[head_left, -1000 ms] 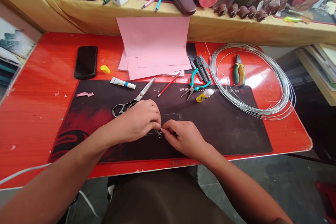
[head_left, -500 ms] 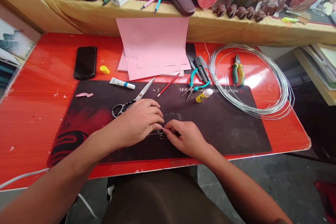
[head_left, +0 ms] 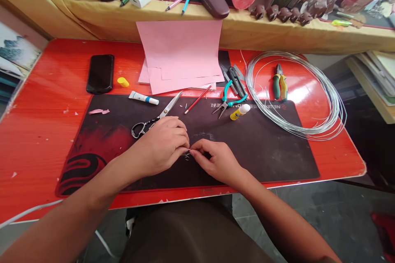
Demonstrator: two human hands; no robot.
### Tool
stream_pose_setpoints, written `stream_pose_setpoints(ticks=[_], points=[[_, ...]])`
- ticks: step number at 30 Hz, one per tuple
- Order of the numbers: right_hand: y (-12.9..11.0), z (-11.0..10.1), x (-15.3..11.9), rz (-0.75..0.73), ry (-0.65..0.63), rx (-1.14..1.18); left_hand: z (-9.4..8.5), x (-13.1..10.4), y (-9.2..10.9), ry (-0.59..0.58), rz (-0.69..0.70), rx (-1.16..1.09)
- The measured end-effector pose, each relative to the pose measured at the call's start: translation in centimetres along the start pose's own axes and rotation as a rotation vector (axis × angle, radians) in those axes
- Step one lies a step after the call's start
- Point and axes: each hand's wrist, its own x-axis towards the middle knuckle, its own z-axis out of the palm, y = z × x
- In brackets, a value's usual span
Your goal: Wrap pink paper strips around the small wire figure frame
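Note:
Over the dark desk mat (head_left: 262, 148), my left hand (head_left: 165, 144) and my right hand (head_left: 217, 160) meet at their fingertips. Both are closed in a pinch on a thin pale strand (head_left: 189, 150), mostly hidden by the fingers. It may be wire, but it is too small to tell. Pale thin marks or bits show just beneath the fingertips. Scissors (head_left: 166, 109) with black handles lie beyond my left hand, their grips partly behind it. A red pencil (head_left: 197, 100), a yellow glue stick (head_left: 240, 112) and teal-handled pliers (head_left: 224, 104) lie farther off.
A big coil of silver wire (head_left: 331, 94) lies at the right, with green-and-yellow pliers (head_left: 279, 84) inside it. Pink paper sheets (head_left: 185, 53) rest at the back beside a box cutter (head_left: 237, 82). A phone (head_left: 100, 74) and glue tube (head_left: 143, 98) are left.
My fingertips have shifted slightly to the left, and the left fingers are curled in a little more. Less of the strand shows now. The tools on the desk have not moved.

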Motion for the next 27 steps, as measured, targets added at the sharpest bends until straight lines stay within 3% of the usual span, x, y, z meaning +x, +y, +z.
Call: stream_pose_setpoints(ticks=[11,17,27], points=[[1.0,-0.6,-0.7,0.078,0.066,0.139,-1.4,-0.6,-0.9,0.035,-0.154,-0.031],[0.8,-0.4,-0.6,0.095,0.111,0.251,-1.3,-0.3,-0.2,0.039,-0.164,-0.021],[0.5,-0.1,-0.5,0.024,0.127,0.216,-1.6,0.2,0.1,-0.063,-0.239,-0.251]])
